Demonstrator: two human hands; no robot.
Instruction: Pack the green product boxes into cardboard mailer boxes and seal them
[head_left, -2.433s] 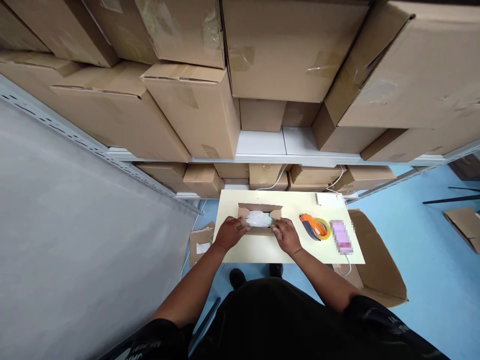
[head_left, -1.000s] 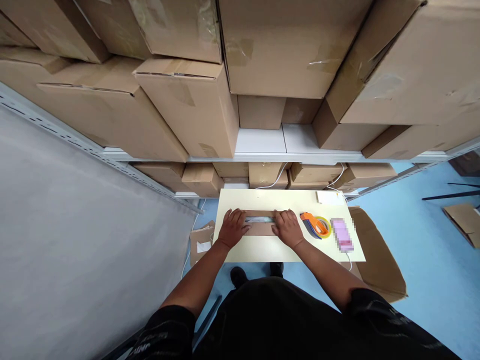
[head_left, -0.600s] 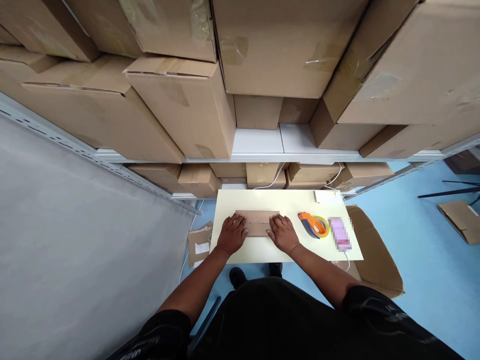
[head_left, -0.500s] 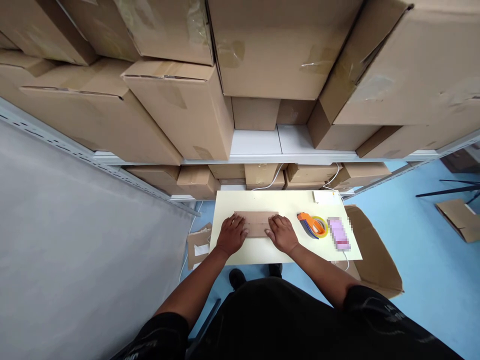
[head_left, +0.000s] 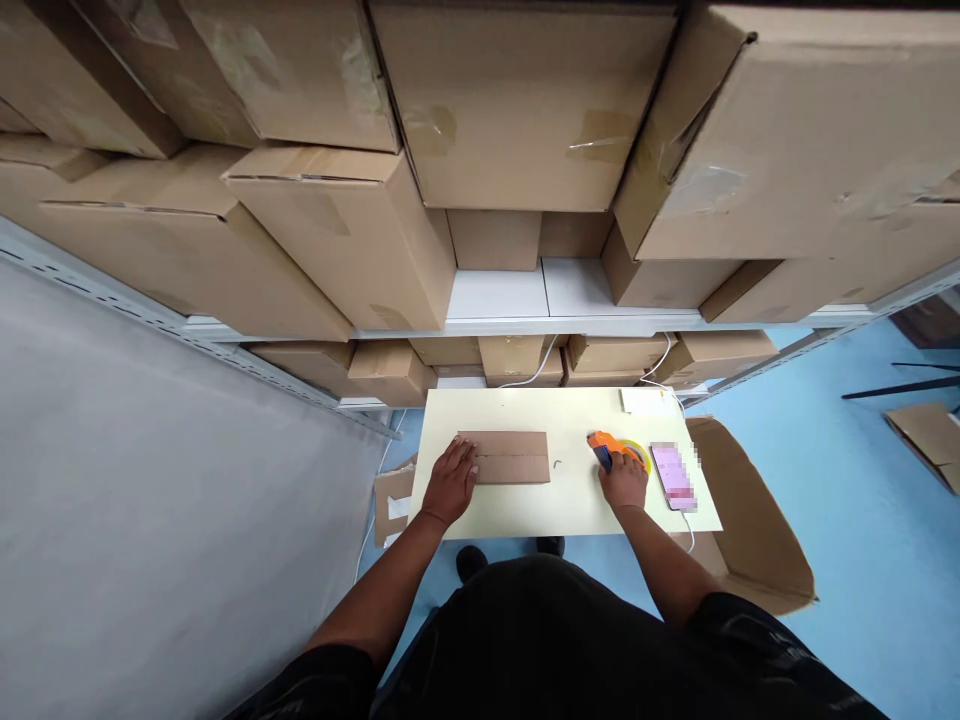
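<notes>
A small, flat cardboard box lies on the pale table, with a seam running along its top. My left hand rests on the box's left end, its fingers stretched out and lying over the cardboard. To the right, my right hand is closed around an orange and blue tape dispenser that carries a roll of yellowish tape. The dispenser is still down at the tabletop, and my fingers partly cover it.
A phone with a cable lies right of the dispenser, and a white item sits at the back edge. A small scrap lies beside the box. Shelves of cartons rise behind; an open carton stands at the right.
My right hand has left the box's right end and moved right onto the tape dispenser, taking hold of it. My left hand stays at the box's left end. The camera view has shifted slightly.
</notes>
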